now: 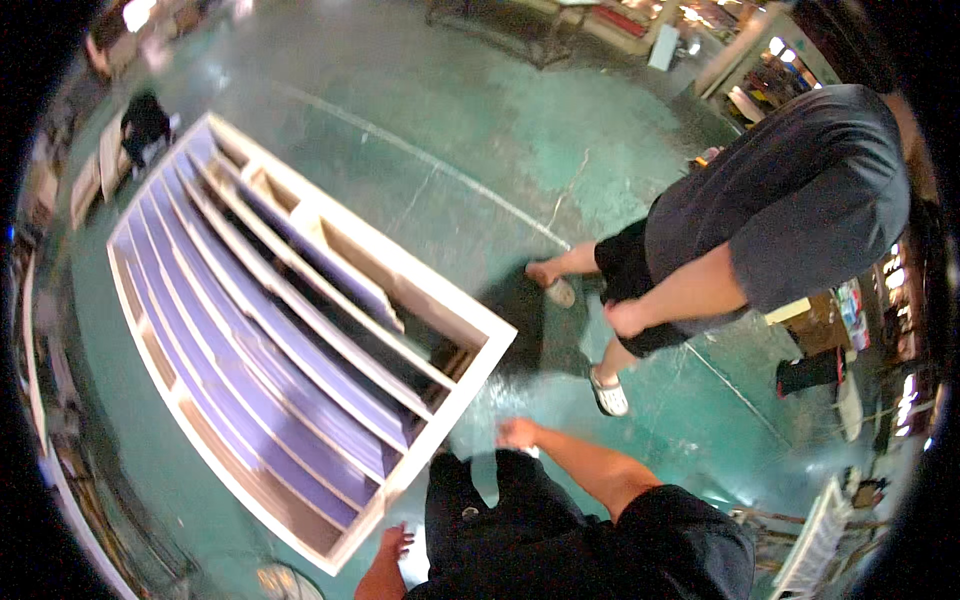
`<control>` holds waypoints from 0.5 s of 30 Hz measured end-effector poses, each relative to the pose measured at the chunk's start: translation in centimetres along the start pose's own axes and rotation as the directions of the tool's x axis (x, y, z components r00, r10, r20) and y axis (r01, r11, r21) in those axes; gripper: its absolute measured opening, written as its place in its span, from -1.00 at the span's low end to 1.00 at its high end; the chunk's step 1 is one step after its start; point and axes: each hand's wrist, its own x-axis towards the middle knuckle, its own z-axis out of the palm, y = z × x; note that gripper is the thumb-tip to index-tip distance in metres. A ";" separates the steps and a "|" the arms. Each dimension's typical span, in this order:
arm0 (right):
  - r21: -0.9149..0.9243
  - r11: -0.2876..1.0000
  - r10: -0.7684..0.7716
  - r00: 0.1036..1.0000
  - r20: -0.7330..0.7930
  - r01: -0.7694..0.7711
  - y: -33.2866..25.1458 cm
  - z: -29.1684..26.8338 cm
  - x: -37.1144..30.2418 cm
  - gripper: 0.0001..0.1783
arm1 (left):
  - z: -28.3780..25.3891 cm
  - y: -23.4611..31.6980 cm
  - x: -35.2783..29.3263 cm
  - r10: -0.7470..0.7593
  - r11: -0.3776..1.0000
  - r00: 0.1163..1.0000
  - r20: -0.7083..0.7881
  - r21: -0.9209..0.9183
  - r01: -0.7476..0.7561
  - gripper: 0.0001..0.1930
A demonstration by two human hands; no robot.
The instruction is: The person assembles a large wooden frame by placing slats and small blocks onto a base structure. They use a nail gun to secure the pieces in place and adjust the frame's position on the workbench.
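A large rectangular wooden frame (455, 388) stands to the left in front of me, with long wooden slats and bluish-purple panels (300, 470) running along its inside. Beside its near corner is my left hand (396, 541), its fingers apart and nothing in them. My right hand (517, 433) hangs in front of my legs, a short way off the frame's near end rail; it is blurred, and its fingers cannot be made out. Neither hand visibly touches the frame.
Another person (780, 200) in a dark shirt and light clogs stands close on my right, one arm lowered. The green floor (500, 130) carries a pale line. A dark chair-like object (147, 125) is at the far left, and a white rack (810, 540) stands at lower right.
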 end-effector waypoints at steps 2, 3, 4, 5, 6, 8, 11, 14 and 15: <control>0.256 0.964 -0.065 0.997 -0.051 0.076 4.2 3.9 -3.6 -0.31 | 2.0 7.5 -3.3 0.121 0.977 0.963 0.241 0.145 -0.159 -0.71; 0.266 0.963 0.032 0.999 0.021 -0.036 4.4 3.8 -5.5 -0.39 | 3.3 10.0 -0.4 0.222 0.886 0.939 0.261 0.349 -0.306 -0.82; 0.363 0.926 0.104 0.995 0.011 -0.101 5.1 3.6 -8.2 -0.41 | 5.0 13.3 1.1 0.379 0.300 0.772 0.510 0.721 -0.624 -0.69; 0.437 0.893 0.149 0.987 -0.055 -0.111 8.0 4.1 -11.6 -0.43 | 6.9 16.1 2.0 0.495 -0.452 0.511 0.703 0.710 -0.540 -0.56; 0.457 0.883 0.185 0.975 -0.124 -0.110 11.6 5.9 -12.9 -0.43 | 10.1 19.6 2.1 0.785 -0.462 0.225 0.577 0.787 -0.408 -0.69; 0.490 0.835 0.373 0.913 -0.168 -0.251 17.3 8.6 -16.1 -0.43 | 14.9 26.1 0.3 0.773 -0.574 0.055 0.632 0.734 -0.362 -0.67; 0.599 0.784 0.372 0.896 -0.243 -0.162 25.8 14.5 -21.8 -0.58 | 26.0 30.8 -5.2 0.857 0.194 0.365 0.363 0.429 -0.882 -0.82; 0.351 0.936 0.077 0.957 -0.278 0.027 31.9 22.4 -27.4 -0.61 | 35.1 30.2 -7.3 0.877 0.185 0.347 0.333 0.432 -0.883 -0.85; 0.400 0.916 0.090 0.961 -0.261 0.023 32.5 24.0 -29.1 -0.61 | 37.3 30.5 -7.3 0.865 0.167 0.348 0.361 0.448 -0.878 -0.83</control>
